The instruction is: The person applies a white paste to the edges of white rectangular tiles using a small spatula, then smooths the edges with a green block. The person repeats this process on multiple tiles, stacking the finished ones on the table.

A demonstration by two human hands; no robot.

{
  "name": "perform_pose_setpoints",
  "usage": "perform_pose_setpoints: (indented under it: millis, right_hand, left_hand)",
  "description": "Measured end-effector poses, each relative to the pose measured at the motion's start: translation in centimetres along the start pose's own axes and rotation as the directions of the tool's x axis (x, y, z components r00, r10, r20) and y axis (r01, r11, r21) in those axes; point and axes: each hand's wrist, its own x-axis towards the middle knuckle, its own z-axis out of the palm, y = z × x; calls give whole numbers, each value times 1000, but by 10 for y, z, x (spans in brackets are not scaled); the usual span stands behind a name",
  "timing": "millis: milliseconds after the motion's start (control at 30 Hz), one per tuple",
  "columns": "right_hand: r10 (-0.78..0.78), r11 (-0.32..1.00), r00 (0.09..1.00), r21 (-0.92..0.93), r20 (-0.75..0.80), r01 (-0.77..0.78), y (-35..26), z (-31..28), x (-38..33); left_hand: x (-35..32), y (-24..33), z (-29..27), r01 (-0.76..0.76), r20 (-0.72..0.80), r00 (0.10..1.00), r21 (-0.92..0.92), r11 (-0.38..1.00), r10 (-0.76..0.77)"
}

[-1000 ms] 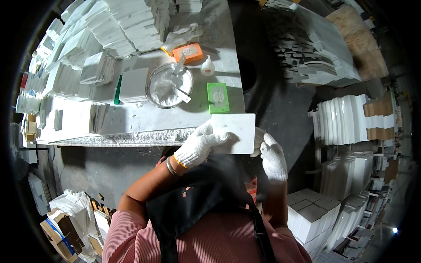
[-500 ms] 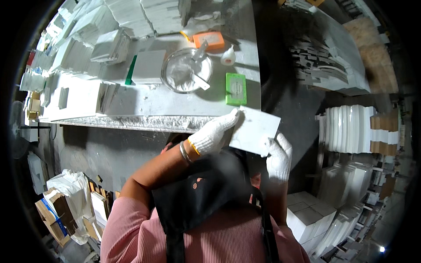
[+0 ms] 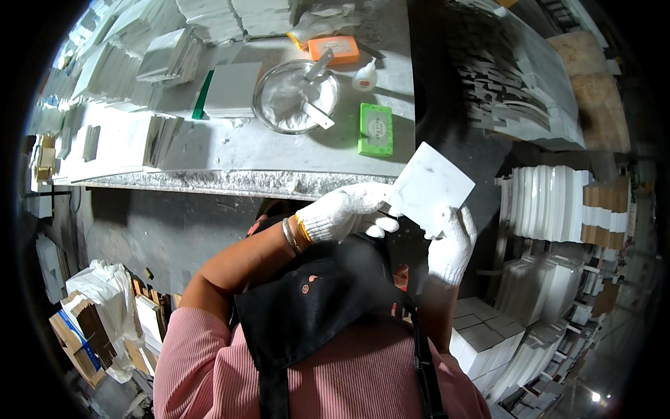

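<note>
A square white tile [image 3: 431, 188] with faint grey marks is held up just off the front right corner of the worktable. My right hand [image 3: 450, 246], in a white knitted glove, grips its lower right side, the thumb lying over the face. My left hand [image 3: 342, 213], gloved alike, is closed at the tile's left corner, with its lower fingers curled below. Some of its fingertips are hidden at that corner. Nearest on the table is a green box [image 3: 375, 130]. Behind it stand a small white squeeze bottle [image 3: 364, 75] and an orange box [image 3: 333, 50].
On the worktable [image 3: 230, 150], a metal bowl [image 3: 259, 105] holds white paste and two scrapers. Beside it lies a stack of tiles [image 3: 234, 89]; more stacked tiles [image 3: 164, 56] fill the left. Stacked slabs [image 3: 548, 202] and white boxes [image 3: 481, 335] stand to my right.
The tile has turned and moved to the right with my right hand. My left hand has slipped from its upper left edge to the left corner, and its lower fingers now show.
</note>
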Motion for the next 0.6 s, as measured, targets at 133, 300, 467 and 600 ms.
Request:
perform_pose_setpoints:
  millis: [133,300,467,600]
  right_hand:
    - [-45,998,999,-50,-21,44,-2,9,-4]
    - [-86,992,996,-91,-34,82,-2,13,-5]
    - [-90,994,996,-57,-17,89,2,7,-5]
    - [-69,997,997,-46,27,70,10,7,-4]
  left_hand:
    - [-1,-3,-2,0,1,1000,-7,1000,0]
    - [-1,0,3,60,-86,995,77,995,-54]
    - [-1,-1,6,73,-89,994,140,987,-61]
    - [-6,-4,12,50,-181,983,221,974,-10]
